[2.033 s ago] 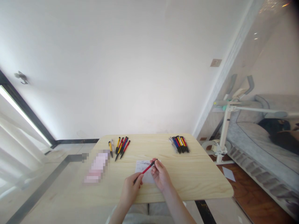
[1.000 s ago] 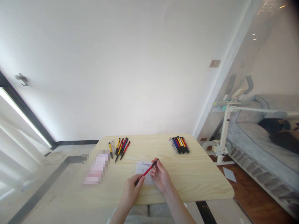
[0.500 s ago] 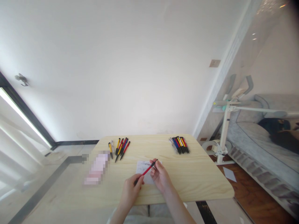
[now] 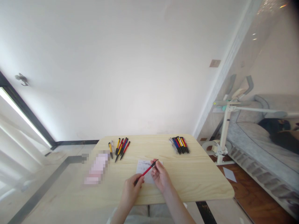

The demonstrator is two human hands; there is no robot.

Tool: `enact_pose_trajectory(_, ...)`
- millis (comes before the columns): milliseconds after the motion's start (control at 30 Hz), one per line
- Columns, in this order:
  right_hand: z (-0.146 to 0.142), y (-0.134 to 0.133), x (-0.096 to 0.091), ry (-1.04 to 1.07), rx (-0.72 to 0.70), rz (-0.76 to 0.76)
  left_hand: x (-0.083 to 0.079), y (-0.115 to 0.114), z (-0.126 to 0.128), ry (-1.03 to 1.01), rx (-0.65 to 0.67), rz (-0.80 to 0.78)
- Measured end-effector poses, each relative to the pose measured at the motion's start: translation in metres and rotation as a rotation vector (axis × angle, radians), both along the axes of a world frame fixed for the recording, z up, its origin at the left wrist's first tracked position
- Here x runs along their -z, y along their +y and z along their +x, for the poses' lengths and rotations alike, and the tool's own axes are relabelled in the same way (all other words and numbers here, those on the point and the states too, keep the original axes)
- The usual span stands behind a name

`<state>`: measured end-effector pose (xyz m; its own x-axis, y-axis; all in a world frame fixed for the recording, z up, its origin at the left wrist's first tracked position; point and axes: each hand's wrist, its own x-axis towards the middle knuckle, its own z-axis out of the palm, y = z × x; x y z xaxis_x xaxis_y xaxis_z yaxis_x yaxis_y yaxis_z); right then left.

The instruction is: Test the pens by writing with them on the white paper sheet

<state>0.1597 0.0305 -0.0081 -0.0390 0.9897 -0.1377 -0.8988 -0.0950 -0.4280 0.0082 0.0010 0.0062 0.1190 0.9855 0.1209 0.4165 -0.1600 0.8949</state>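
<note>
A red pen (image 4: 146, 170) with black ends is held slantwise between both hands. My left hand (image 4: 132, 189) is closed around its lower end, near the table's front. The fingers of my right hand (image 4: 161, 177) pinch its upper black end. Beneath the pen and partly covered by my hands lies a sheet of white paper (image 4: 141, 167) with dark scribbles. At the back left of the table several loose pens (image 4: 120, 148) in yellow, red, blue and clear lie at angles. At the back right a tight row of pens (image 4: 179, 145) lies side by side.
The pale wooden table (image 4: 198, 177) has rounded corners and stands against a white wall (image 4: 140, 68). A blurred pinkish patch (image 4: 97, 168) covers its left side. To the right are an exercise machine (image 4: 225, 130) and a grey sofa (image 4: 252, 137).
Both hands keep hold of the red pen, almost in the same place. The paper and my right hand appear shifted very slightly to the right.
</note>
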Motion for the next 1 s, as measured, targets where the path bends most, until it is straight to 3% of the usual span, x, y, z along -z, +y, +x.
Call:
enact_pose_trajectory(667,0.0010,-0.0089,-0.0055,0.167,-0.090,0.047,-0.0016,-0.0002,0.0006,-0.047,-0.041,-0.017)
enact_pose_trajectory(1000,-0.0049,-0.0083,-0.0043,0.027,-0.041,0.041,0.0008,0.0009,-0.0025,-0.026,-0.074,-0.005)
